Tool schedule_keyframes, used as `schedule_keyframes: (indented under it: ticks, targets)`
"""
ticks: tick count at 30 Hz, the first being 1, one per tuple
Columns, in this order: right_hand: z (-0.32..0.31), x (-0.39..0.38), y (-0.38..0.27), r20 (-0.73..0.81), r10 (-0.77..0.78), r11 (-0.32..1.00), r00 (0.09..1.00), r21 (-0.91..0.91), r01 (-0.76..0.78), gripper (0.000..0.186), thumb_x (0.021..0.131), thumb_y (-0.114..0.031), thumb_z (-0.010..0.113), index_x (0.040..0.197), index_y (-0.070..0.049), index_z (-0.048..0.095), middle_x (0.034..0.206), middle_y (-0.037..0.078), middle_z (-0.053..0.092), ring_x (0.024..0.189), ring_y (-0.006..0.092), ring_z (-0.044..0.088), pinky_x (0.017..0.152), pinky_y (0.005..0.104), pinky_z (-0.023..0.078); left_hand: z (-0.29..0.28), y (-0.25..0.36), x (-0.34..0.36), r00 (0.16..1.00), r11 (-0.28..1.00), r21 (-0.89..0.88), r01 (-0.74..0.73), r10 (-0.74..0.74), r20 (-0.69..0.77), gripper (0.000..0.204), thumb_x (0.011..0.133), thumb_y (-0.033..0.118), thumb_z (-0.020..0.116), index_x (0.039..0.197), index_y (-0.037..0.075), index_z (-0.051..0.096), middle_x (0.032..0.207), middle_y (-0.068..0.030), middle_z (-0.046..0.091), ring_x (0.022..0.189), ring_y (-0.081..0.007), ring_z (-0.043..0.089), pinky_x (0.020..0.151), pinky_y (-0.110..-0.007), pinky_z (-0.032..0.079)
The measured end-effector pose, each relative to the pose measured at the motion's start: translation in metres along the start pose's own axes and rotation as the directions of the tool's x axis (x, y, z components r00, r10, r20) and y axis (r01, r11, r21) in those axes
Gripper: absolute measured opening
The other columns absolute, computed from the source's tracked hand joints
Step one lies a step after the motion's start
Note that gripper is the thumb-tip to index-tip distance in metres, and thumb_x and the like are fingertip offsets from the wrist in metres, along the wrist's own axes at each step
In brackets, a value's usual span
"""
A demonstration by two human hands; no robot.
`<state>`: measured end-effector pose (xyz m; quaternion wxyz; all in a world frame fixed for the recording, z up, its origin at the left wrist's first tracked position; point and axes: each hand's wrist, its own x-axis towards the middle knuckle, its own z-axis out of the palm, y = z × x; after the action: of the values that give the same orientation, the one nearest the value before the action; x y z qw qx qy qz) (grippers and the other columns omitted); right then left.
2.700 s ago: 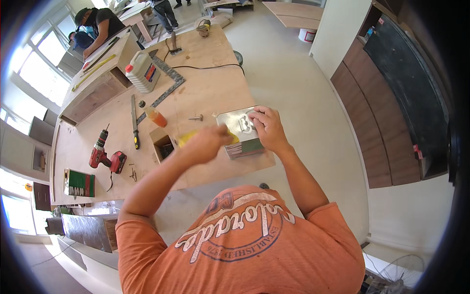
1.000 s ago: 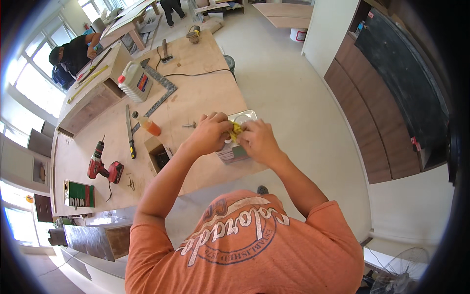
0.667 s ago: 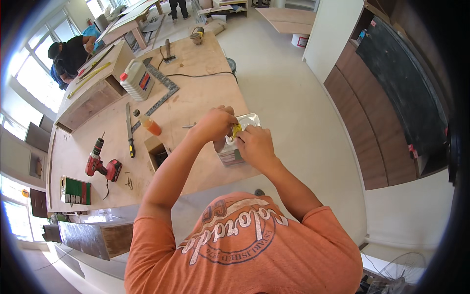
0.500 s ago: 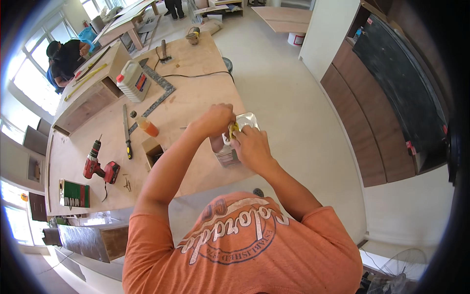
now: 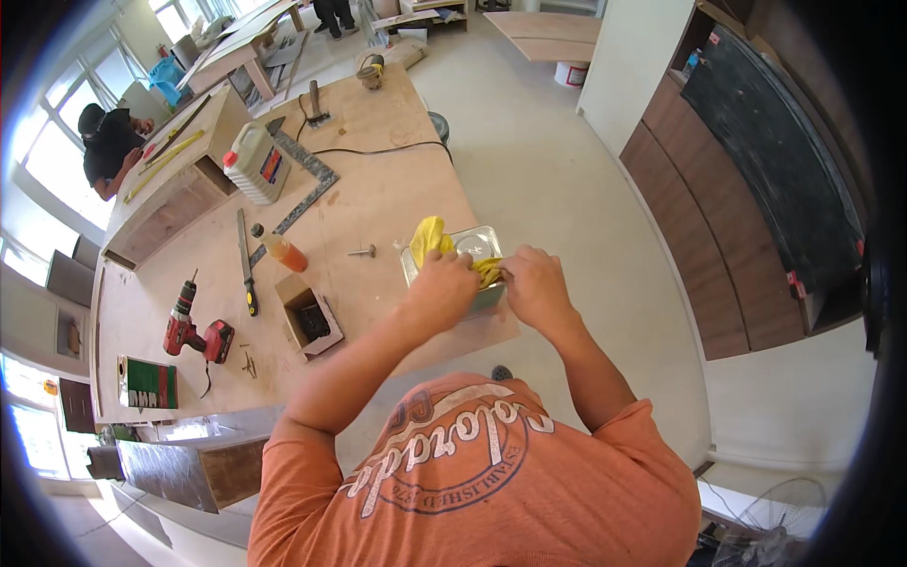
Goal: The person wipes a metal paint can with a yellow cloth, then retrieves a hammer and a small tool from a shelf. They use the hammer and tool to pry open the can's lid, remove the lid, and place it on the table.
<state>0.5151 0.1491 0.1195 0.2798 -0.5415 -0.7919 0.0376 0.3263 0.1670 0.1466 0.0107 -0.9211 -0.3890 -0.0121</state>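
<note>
Broad plywood surface [image 5: 378,198], shiny metal block [image 5: 472,248] at its near right edge, left hand [image 5: 442,291] grip closed on yellow cloth [image 5: 430,236] over block, right hand [image 5: 534,283] grip pinching cloth's other end, red drill [image 5: 194,326] toward near left corner

Bare tabletop [image 5: 378,203] beyond bolt [image 5: 363,251]

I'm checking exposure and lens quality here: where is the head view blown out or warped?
Head view: the windows at left are blown out white; the workbench edges bow with fisheye bend, corners vignette black; the left hand and yellow cloth stay evenly lit and sharp.
</note>
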Motion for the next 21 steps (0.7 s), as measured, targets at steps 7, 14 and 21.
schedule_keyframes:
  ticks: [7, 14, 21]
  targets:
    - [0.022, 0.034, 0.02, -0.01, 0.067, 0.997, 0.998, 0.039, -0.067, 0.013, 0.086, -0.01, 0.059, 0.087, -0.005, 0.07, 0.083, 0.014, 0.058, 0.081, 0.0349, 0.059, 0.07, 0.047, 0.047, 0.012, -0.008, 0.015, 0.911, 0.904, -0.427, -0.028, -0.153, -0.384, 0.017, 0.081, 0.002, 0.057, 0.096, 0.001, 0.066, 0.097, -0.0148, 0.06, 0.092, -0.0349, 0.059, 0.084, -0.043, 0.046]
    - [0.016, 0.102, 0.029, 0.251, 0.019, 0.968, 0.968, 0.237, -0.08, 0.015, 0.084, -0.015, 0.062, 0.085, -0.007, 0.074, 0.088, 0.017, 0.067, 0.085, 0.0355, 0.065, 0.076, 0.0421, 0.052, 0.019, -0.056, 0.005, 0.899, 0.898, -0.425, 0.114, -0.275, -0.34, 0.017, 0.082, 0.0, 0.058, 0.094, 0.003, 0.069, 0.095, -0.015, 0.063, 0.093, -0.0367, 0.06, 0.083, -0.043, 0.048]
    - [0.036, 0.128, -0.017, 0.494, -0.132, 0.982, 0.859, 0.185, 0.044, 0.019, 0.073, -0.019, 0.071, 0.088, -0.01, 0.076, 0.085, 0.014, 0.071, 0.082, 0.0316, 0.068, 0.075, 0.0406, 0.054, 0.001, -0.089, -0.025, 0.913, 0.846, -0.457, 0.274, -0.378, -0.154, 0.017, 0.08, 0.001, 0.06, 0.093, 0.001, 0.071, 0.091, -0.0165, 0.064, 0.09, -0.0357, 0.062, 0.081, -0.042, 0.05]
